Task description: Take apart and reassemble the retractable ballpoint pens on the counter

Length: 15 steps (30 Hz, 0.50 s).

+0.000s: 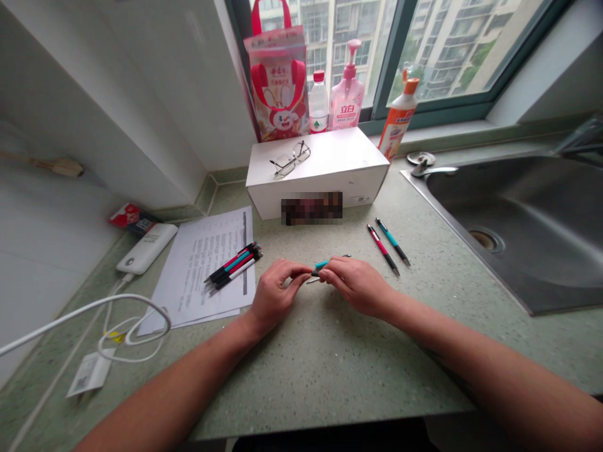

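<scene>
Over the middle of the counter my left hand and my right hand meet, fingertips pinched from both sides on a small black pen grip. Just behind it shows a teal pen barrel, partly covered by my right fingers; whether it lies on the counter or is held, I cannot tell. A thin pale rod, like a pen refill, pokes out below the fingertips. Left of my hands, several pens lie bunched on printed sheets. To the right, a red pen and a teal pen lie side by side.
A white box carrying eyeglasses stands behind my hands. Bottles and a bag line the window. A steel sink is at right. Power bank, white cable and charger lie left.
</scene>
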Each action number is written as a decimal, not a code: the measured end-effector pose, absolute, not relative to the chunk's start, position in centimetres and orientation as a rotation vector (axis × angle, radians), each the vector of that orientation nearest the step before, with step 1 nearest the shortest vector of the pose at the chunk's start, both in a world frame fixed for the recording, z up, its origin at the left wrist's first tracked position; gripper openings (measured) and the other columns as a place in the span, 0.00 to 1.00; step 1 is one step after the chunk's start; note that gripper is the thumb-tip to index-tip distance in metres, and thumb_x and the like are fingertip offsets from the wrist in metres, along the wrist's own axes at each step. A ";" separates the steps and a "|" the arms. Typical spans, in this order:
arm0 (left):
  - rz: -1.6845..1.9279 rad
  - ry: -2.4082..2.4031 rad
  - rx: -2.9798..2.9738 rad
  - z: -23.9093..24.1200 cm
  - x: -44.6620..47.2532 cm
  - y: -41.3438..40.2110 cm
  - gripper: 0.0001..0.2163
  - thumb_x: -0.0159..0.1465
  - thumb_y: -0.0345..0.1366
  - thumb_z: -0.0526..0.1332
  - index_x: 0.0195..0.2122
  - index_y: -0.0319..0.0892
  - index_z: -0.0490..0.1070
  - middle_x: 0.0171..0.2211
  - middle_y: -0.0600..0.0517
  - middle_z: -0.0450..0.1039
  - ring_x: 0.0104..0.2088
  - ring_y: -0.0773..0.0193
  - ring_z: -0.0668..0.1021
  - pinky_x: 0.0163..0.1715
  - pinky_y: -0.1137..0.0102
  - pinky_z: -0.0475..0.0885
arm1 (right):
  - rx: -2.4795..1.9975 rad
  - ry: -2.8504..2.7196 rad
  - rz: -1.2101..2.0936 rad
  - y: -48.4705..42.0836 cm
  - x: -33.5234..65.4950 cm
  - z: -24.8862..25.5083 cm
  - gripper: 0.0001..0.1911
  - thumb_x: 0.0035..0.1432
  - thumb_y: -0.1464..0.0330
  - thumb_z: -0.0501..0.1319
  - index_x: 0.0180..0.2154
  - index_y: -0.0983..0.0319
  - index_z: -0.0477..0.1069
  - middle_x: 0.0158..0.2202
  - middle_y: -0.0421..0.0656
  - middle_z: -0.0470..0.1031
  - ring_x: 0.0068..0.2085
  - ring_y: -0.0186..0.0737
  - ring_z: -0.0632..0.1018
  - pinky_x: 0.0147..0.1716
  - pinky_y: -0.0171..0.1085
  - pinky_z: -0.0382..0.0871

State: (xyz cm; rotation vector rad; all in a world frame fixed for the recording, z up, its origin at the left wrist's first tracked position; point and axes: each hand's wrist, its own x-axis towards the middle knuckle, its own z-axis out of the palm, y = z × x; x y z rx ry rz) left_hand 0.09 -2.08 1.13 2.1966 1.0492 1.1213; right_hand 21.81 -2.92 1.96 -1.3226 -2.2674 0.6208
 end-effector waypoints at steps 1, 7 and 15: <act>1.106 1.040 2.226 1.1 0.1 -2.1 0.04 0.68 0.35 0.63 0.39 0.43 0.78 0.35 0.49 0.81 0.36 0.61 0.80 0.40 0.65 0.74 | -1.323 -2.278 0.633 -2.9 21.8 1.9 0.19 0.73 0.61 0.50 0.35 0.61 0.75 0.34 0.44 0.76 0.35 0.39 0.74 0.35 0.36 0.61; 0.983 1.024 2.330 1.1 0.2 -2.1 0.09 0.71 0.38 0.59 0.40 0.43 0.79 0.34 0.49 0.81 0.35 0.60 0.79 0.38 0.65 0.73 | -1.334 -2.325 0.637 -2.7 21.8 1.6 0.20 0.73 0.61 0.50 0.35 0.61 0.74 0.34 0.43 0.76 0.35 0.38 0.74 0.34 0.36 0.60; 1.037 1.024 2.317 1.2 0.2 -2.2 0.08 0.71 0.37 0.60 0.38 0.41 0.78 0.32 0.49 0.80 0.33 0.61 0.78 0.36 0.66 0.72 | -1.246 -2.241 0.590 -2.8 21.9 1.4 0.12 0.70 0.62 0.57 0.39 0.61 0.76 0.37 0.44 0.78 0.38 0.40 0.77 0.37 0.37 0.65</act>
